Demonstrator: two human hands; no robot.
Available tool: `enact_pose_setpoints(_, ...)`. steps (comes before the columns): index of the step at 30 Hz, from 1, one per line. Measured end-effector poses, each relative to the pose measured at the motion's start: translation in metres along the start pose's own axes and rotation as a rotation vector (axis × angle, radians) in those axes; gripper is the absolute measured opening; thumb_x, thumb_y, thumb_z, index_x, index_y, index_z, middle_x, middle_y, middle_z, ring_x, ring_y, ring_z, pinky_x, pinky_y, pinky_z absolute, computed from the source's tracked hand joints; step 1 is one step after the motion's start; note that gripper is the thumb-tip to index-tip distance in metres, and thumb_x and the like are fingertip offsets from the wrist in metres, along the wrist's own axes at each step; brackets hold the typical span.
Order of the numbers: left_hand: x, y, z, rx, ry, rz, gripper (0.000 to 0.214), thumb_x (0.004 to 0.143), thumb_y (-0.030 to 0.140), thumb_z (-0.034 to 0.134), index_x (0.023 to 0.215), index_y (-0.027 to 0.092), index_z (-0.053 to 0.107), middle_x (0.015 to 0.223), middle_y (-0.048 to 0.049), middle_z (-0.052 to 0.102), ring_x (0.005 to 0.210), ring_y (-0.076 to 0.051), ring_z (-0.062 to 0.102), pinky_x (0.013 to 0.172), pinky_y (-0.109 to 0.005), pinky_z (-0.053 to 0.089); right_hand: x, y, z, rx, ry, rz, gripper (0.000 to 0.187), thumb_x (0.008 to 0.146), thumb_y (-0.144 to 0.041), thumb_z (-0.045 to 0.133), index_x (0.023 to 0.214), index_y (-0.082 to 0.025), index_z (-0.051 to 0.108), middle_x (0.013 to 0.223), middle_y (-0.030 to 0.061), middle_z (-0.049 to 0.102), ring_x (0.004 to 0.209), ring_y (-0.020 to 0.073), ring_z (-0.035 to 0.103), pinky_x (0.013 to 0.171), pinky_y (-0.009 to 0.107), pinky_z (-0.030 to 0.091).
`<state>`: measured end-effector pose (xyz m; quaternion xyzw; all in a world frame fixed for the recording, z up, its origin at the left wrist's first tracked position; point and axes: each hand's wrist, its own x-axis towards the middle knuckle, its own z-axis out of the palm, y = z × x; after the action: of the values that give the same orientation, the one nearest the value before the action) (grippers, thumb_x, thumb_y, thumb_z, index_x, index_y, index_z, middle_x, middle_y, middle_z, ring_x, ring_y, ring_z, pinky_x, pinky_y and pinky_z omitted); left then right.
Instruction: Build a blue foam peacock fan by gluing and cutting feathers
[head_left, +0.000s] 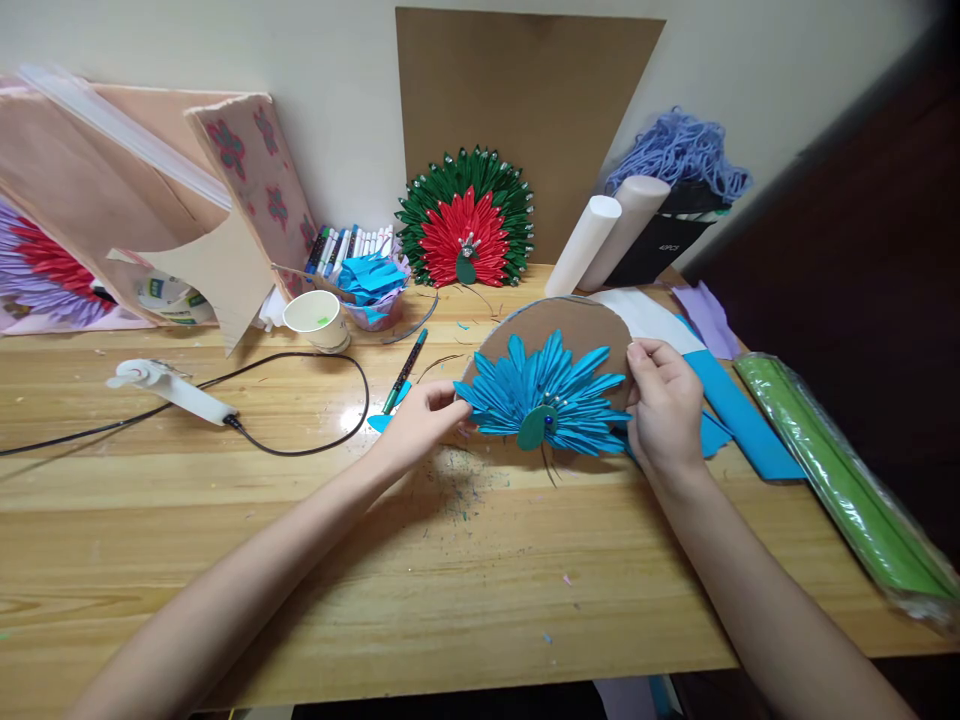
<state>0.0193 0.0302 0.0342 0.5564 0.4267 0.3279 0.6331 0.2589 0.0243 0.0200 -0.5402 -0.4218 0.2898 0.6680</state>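
Your left hand (424,415) pinches the left edge of the blue petal fan (547,390), fingers closed on it. Your right hand (664,410) grips the right rim of its cardboard disc (581,325). Piece sits centre-right on the wooden table (450,560). Green pen (405,372) is just left of it; glue gun (172,390) is well apart, far left.

Bare L hand (424,420), R hand (664,415), forearms.

left hand (420,415) and right hand (664,405) grip opposite edges of the cardboard disc (570,330) bearing blue paper petals (544,390), centre frame; glue gun (169,385), apparently idle, lies left.
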Motion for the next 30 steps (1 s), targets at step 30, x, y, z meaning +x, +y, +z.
enact_pose_setpoints(30,0.003,-0.008,-0.001,0.026,0.065,-0.101,0.013,0.065,0.027,0.056,0.06,0.015,0.054,0.06,-0.0003,0.058,0.064,-0.015,0.06,0.07,-0.031,0.048,-0.005,-0.001,0.004,-0.038,0.003,0.01,0.016,0.077,-0.038,0.059,0.078,-0.022,0.056,0.062,-0.0024,0.048,0.056,0.0134,0.048,0.053,0.027,0.042)
